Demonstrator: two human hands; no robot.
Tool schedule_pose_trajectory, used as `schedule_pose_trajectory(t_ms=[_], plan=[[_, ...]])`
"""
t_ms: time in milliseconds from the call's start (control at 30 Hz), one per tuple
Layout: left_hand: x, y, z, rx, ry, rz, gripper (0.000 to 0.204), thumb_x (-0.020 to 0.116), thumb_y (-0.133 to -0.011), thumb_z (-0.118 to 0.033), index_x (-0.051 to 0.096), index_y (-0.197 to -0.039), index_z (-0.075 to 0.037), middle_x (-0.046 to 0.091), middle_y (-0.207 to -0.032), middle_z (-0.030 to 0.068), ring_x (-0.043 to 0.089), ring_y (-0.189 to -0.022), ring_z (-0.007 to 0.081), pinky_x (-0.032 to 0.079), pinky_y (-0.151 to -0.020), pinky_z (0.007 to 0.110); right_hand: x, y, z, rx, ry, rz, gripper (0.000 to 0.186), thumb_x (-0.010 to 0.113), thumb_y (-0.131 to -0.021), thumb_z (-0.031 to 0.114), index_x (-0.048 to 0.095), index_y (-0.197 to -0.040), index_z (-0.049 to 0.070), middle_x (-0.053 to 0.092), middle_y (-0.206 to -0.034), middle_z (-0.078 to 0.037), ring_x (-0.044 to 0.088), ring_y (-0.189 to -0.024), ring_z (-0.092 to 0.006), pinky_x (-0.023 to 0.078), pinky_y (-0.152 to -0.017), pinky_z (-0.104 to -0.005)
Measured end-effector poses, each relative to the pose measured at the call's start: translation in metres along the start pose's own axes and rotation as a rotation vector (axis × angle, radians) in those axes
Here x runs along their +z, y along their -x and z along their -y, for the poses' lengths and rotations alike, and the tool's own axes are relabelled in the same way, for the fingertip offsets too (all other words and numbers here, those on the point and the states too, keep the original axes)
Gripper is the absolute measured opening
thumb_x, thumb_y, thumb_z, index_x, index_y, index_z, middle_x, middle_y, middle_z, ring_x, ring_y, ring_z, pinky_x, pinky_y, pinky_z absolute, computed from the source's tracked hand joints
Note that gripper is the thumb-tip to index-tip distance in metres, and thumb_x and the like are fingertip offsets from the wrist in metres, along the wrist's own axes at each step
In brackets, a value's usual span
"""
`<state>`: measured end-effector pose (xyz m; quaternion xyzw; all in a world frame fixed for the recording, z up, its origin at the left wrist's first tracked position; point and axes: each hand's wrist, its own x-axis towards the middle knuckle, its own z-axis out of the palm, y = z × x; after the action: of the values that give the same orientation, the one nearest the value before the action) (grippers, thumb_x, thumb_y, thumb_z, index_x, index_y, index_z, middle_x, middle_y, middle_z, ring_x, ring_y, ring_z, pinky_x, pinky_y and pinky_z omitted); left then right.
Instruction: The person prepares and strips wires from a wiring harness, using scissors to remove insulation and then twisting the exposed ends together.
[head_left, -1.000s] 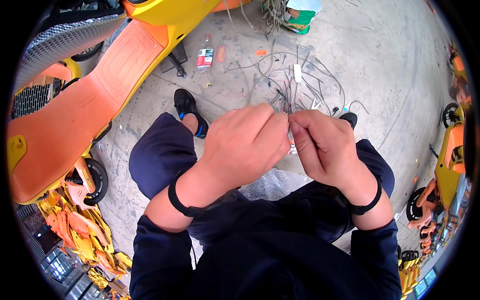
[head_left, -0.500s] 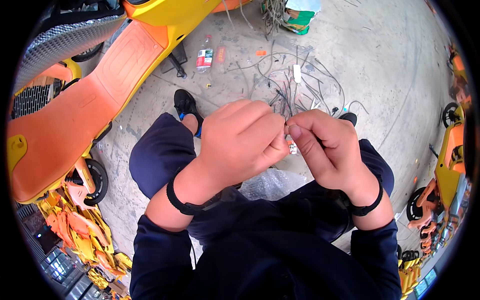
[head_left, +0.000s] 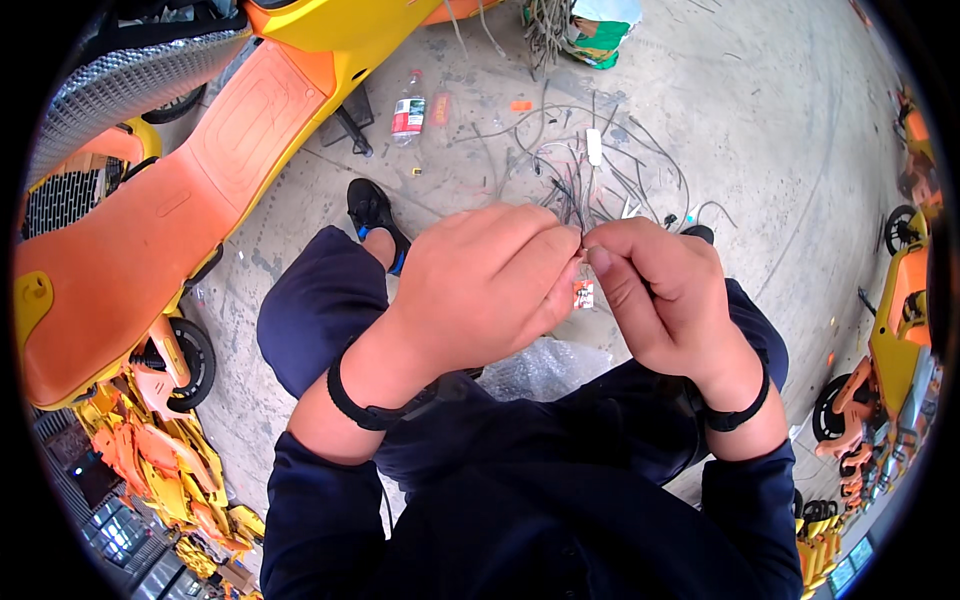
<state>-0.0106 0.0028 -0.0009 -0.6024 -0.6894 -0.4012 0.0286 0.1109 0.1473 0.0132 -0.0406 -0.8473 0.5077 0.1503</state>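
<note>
My left hand [head_left: 480, 280] is closed, fingers curled under with the back of the hand up, just above the middle of my lap. Beside it, my right hand [head_left: 660, 300] pinches with thumb and forefinger, its tips meeting the left fingers at a tiny thin item too small to name. Beyond my hands, a loose spread of grey and black wires [head_left: 650, 150] lies on the concrete, with a white oblong piece [head_left: 594, 147] among them. A small orange-and-white packet [head_left: 584, 294] shows beneath the hands, and bubble wrap [head_left: 540, 368] between my legs.
A yellow-and-orange scooter [head_left: 170, 230] stands close on the left, stacked yellow and orange parts [head_left: 150, 450] behind it. More scooters [head_left: 895, 300] line the right. On the floor ahead are a plastic bottle [head_left: 408, 118], an orange scrap [head_left: 521, 105] and a green-and-white sack [head_left: 600, 35] with cords.
My two hands shifted slightly left and then back right, fingertips staying together. The fingers changed their angle a little; the things on the floor stayed put.
</note>
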Motion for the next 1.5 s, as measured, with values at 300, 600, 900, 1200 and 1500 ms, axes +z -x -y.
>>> schedule_pose_trajectory(t_ms=[300, 600, 900, 1200, 1500], plan=[[0.000, 0.002, 0.001, 0.012, -0.064, 0.049, 0.017, 0.065, -0.066, -0.003, 0.060, -0.083, -0.003, 0.059, -0.076, 0.0088, 0.058, -0.061, 0.0254, 0.047, -0.053, 0.032, 0.005, 0.001, -0.007, -0.179, 0.257, -0.033, 0.013, 0.061, -0.074, -0.002, 0.058, -0.086, 0.003, 0.051, -0.055, -0.008, 0.054, -0.047, -0.0270, 0.042, -0.042, -0.0342], [0.006, 0.002, 0.003, 0.046, -0.110, -0.017, 0.015, 0.066, -0.061, -0.011, 0.053, -0.068, -0.008, 0.047, -0.066, 0.0031, 0.053, -0.057, 0.0197, 0.042, -0.048, 0.031, 0.008, 0.003, -0.007, -0.222, 0.225, -0.035, 0.013, 0.061, -0.073, -0.002, 0.059, -0.086, 0.000, 0.051, -0.055, -0.009, 0.054, -0.046, -0.0266, 0.043, -0.043, -0.0337], [-0.001, 0.001, 0.001, 0.004, -0.019, -0.039, 0.017, 0.063, -0.055, 0.001, 0.058, -0.070, -0.005, 0.055, -0.065, 0.0074, 0.054, -0.053, 0.0235, 0.043, -0.048, 0.030, 0.004, 0.003, -0.001, -0.143, 0.081, -0.009, 0.015, 0.061, -0.073, -0.005, 0.061, -0.087, 0.000, 0.058, -0.063, -0.010, 0.056, -0.049, -0.0244, 0.045, -0.045, -0.0309], [-0.001, 0.000, 0.000, -0.015, -0.003, -0.057, 0.015, 0.063, -0.058, 0.001, 0.058, -0.071, -0.005, 0.055, -0.065, 0.0079, 0.053, -0.053, 0.0234, 0.043, -0.048, 0.030, -0.001, 0.001, 0.003, -0.061, 0.004, 0.042, 0.015, 0.058, -0.075, -0.006, 0.061, -0.088, 0.000, 0.062, -0.072, -0.011, 0.061, -0.056, -0.0264, 0.049, -0.051, -0.0307], [-0.005, 0.002, 0.003, -0.092, 0.149, 0.008, 0.006, 0.061, -0.069, -0.003, 0.057, -0.073, -0.003, 0.056, -0.066, 0.0099, 0.054, -0.055, 0.0241, 0.043, -0.050, 0.029, -0.006, -0.001, 0.006, -0.050, 0.013, 0.071, 0.015, 0.057, -0.074, -0.006, 0.061, -0.087, 0.001, 0.063, -0.074, -0.011, 0.062, -0.058, -0.0265, 0.049, -0.052, -0.0303]])
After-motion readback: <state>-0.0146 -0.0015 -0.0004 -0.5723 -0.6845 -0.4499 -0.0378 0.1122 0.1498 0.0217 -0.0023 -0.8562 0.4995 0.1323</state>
